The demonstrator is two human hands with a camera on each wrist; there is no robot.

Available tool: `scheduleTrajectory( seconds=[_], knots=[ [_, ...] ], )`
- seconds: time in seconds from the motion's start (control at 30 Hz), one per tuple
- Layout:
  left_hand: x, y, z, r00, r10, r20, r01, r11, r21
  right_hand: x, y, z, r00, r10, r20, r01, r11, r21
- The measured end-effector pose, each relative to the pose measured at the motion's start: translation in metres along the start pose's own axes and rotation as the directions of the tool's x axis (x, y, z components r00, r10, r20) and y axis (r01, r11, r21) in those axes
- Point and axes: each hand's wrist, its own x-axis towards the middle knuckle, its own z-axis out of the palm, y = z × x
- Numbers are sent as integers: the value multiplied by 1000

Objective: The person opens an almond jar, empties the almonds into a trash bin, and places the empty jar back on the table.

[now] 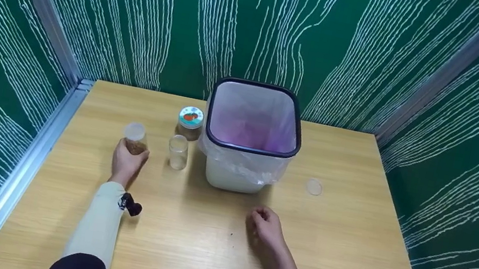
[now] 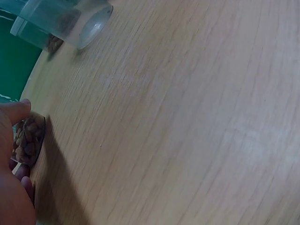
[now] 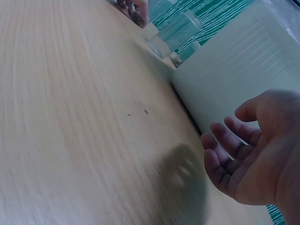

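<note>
My left hand (image 1: 128, 163) grips a clear jar (image 1: 135, 132) with a pale top, standing at the left of the table. Small brown pieces (image 2: 29, 139) fill the jar's lower part, behind my thumb in the left wrist view. To its right stands an open clear jar (image 1: 178, 153) with no visible contents. Just behind that is a jar with a printed lid (image 1: 191, 117), with brown stuff inside. Held over the table in front of the bin, my right hand (image 1: 268, 228) has loosely curled fingers (image 3: 229, 140) and holds nothing.
A white bin (image 1: 234, 178) with a black rim and a clear plastic liner stands at the back middle. A round clear lid (image 1: 314, 186) lies to its right. Tiny dark specks (image 3: 146, 112) dot the wooden table. Green walls with white lines (image 1: 266, 36) enclose the table.
</note>
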Motion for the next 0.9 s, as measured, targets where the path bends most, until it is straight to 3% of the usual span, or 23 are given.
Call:
scheduleTrajectory(
  seconds=[0.4, 0.77, 0.9],
  knots=[
    [-14, 2, -11, 1000, 26, -7, -26, 999, -38, -1, -2, 5, 999, 50, -19, -49, 996, 79],
    [-46, 12, -12, 989, 150, 2, -149, 985, -85, -5, -7, 7, 995, 96, 14, -97, 979, 179],
    [-57, 16, -13, 971, 241, -3, -240, 967, -82, -4, -11, 7, 999, 41, -9, -40, 996, 82]
  ],
)
